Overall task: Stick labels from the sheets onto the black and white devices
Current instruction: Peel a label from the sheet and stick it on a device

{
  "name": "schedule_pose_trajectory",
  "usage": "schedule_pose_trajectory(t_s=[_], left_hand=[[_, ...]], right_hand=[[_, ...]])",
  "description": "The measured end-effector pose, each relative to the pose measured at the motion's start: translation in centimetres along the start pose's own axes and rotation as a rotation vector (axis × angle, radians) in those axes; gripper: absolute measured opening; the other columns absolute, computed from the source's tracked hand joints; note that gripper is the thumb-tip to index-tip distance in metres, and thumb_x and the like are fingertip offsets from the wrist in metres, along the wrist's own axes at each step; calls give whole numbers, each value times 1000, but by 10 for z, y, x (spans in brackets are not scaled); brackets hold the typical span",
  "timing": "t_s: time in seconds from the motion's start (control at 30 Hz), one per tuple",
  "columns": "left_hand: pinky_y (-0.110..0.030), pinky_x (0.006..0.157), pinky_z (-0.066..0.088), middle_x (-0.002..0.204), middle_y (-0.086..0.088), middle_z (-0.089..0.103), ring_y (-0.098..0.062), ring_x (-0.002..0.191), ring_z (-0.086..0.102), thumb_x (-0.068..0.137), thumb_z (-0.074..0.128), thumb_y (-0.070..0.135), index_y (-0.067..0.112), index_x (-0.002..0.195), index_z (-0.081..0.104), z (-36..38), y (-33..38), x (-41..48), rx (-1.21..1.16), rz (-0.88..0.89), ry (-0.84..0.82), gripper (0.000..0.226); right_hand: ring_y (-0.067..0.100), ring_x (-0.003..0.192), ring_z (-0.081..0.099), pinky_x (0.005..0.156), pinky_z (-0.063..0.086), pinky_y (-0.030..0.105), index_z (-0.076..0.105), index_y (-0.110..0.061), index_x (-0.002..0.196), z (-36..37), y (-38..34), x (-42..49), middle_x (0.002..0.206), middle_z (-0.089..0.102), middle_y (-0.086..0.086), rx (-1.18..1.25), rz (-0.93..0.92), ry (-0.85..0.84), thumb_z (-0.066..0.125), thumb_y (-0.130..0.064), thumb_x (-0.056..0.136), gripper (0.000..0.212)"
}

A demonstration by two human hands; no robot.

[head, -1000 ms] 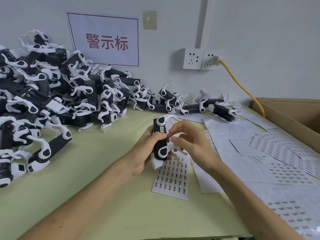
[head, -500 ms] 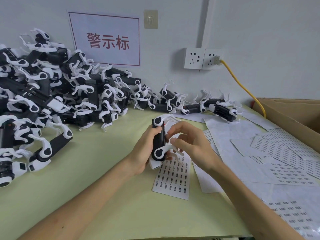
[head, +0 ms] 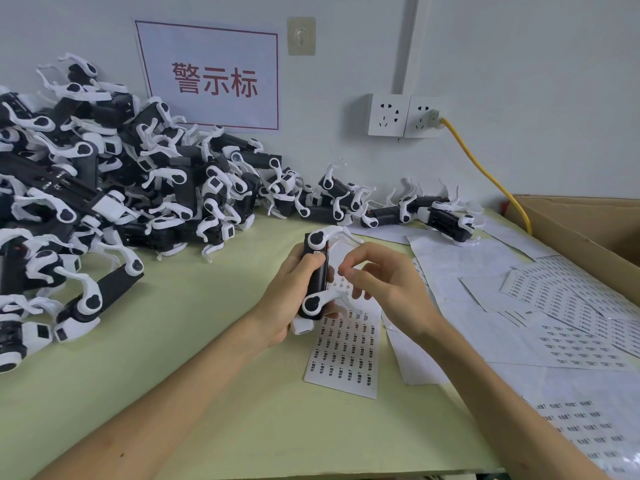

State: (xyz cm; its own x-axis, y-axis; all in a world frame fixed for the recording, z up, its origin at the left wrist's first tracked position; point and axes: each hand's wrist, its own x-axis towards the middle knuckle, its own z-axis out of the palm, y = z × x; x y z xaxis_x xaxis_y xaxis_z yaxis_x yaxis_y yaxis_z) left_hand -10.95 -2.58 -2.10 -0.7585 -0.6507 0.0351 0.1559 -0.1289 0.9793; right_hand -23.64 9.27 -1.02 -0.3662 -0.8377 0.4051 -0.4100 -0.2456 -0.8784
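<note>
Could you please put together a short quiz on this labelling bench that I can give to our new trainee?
1. True or false: the left hand grips a black and white device, and a label sheet lies flat on the table near it.
2. The yellow cable plugs into: A) the wall socket nearer the cardboard box; B) the socket farther from that box; C) a power strip on the table.
3. On which side of the person does the big pile of devices lie?
Key: 1 true; 2 A; 3 the person's left, against the wall.
</note>
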Motion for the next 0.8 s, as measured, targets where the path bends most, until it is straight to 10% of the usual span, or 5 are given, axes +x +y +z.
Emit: schedule_pose_trajectory(t_s=[0.5, 0.8], left_hand=[[-21, 44, 43, 69, -1, 62, -20, 47, 54, 104, 34, 33, 7, 104, 51, 0, 5, -3, -104, -124, -54, 31], [-26, 50, 49, 82, -11, 65, -24, 54, 60, 76, 53, 35, 7, 102, 59, 0, 6, -8, -182, -402, -443, 39]], right_hand=[[11, 59, 61, 53, 44, 17, 68, -20, 90, -11, 12, 8, 77, 70, 1, -52, 148, 350, 57, -12, 96, 15], [7, 98, 66, 80, 56, 34, 68, -29, 120, -12, 3, 6, 119, 68, -3, 74, 238, -17, 35, -53, 101, 45]])
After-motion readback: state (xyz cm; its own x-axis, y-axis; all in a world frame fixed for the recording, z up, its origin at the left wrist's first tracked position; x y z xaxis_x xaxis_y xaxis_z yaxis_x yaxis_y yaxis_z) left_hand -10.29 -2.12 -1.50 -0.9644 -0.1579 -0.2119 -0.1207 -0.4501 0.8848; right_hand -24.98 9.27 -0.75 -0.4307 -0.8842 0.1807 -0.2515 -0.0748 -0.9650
